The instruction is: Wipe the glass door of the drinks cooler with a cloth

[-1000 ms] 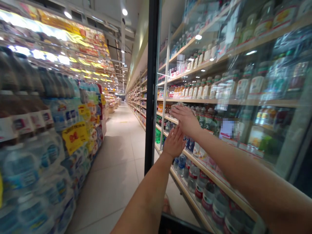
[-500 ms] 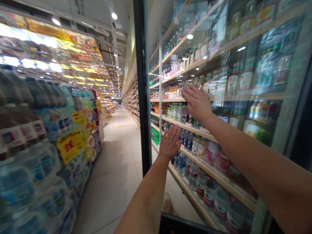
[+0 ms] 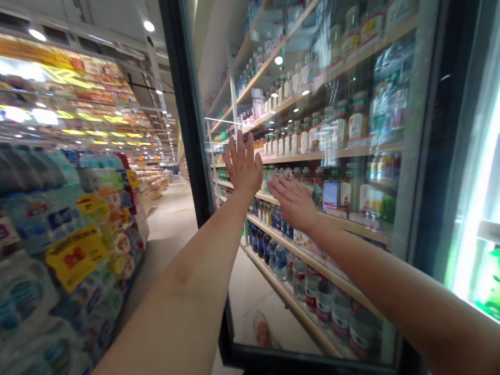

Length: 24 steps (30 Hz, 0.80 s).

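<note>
A glass cooler door (image 3: pixel 219 78) with a black frame stands swung out in front of me. My left hand (image 3: pixel 245 165) is raised at the glass with its fingers spread. Just right of it and slightly lower, my right hand (image 3: pixel 295 202) is stretched out flat toward the pane. Neither hand holds anything. Whether the palms touch the glass I cannot tell. Rows of drink bottles (image 3: pixel 299 138) on shelves (image 3: pixel 297 159) show in the glass around both hands.
Stacked packs of bottled water (image 3: pixel 35 208) with a yellow price sign (image 3: pixel 77 255) line the left side. A tiled aisle (image 3: pixel 172 208) runs away between them and the door. At the far right is a bright lit strip (image 3: pixel 478 172). A foot (image 3: pixel 261 328) shows through the glass below.
My left hand has gone up and left, fingers spreading wider. My right hand has come down. The door and its frame now appear further left, and the lit strip has come into view.
</note>
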Motion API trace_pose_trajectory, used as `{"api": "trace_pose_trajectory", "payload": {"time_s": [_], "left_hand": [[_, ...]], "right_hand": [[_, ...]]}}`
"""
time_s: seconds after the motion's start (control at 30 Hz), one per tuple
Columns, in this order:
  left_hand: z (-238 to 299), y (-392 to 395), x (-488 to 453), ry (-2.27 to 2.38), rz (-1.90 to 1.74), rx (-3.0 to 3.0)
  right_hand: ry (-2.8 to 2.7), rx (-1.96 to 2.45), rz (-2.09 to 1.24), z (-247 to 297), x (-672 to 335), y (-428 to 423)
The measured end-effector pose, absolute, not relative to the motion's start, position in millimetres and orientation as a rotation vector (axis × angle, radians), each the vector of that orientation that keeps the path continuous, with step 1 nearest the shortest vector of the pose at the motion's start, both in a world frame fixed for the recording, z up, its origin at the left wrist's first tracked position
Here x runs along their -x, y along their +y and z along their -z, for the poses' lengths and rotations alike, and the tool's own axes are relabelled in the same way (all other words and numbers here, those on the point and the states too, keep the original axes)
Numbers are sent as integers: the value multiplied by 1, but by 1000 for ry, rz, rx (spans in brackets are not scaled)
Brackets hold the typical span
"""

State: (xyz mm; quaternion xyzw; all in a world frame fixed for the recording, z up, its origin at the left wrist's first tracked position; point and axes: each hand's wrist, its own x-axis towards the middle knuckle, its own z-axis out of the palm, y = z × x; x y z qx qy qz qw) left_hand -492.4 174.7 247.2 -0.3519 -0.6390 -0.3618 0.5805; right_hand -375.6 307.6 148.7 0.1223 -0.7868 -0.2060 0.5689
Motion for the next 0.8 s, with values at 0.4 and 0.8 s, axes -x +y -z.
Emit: {"api": "trace_pose_trajectory", "payload": {"time_s": [0.4, 0.8], "left_hand": [[-248, 178, 490, -1577, 853, 882], [-248, 180, 493, -1612, 801, 868]], "right_hand": [[-1782, -80, 401, -144, 342, 332], [-1784, -17, 297, -160, 346, 329]]}}
